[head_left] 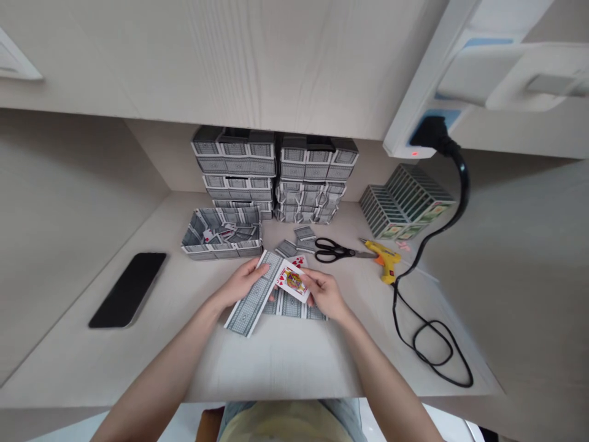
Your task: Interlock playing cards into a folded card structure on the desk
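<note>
My left hand [243, 281] grips a long strip of grey-backed cards [251, 306], which slants down to the left. Between the fingers and thumb of my right hand [324, 293] is a face card [293, 280] with red hearts, its left edge meeting the strip. Behind it shows part of another red card [299, 261]. Under both hands, a flat row of joined grey-backed cards [294, 306] lies on the desk, partly covered. Several small folded card pieces [304, 233] lie just beyond my hands.
An open card-built box [223, 250] holds loose pieces. Card-built boxes [237, 166] stand stacked behind. Black scissors [335, 250], a yellow glue gun [388, 261] with a looping black cord [416, 350], and green-white card stacks [405, 202] are at right; a phone [129, 290] lies left.
</note>
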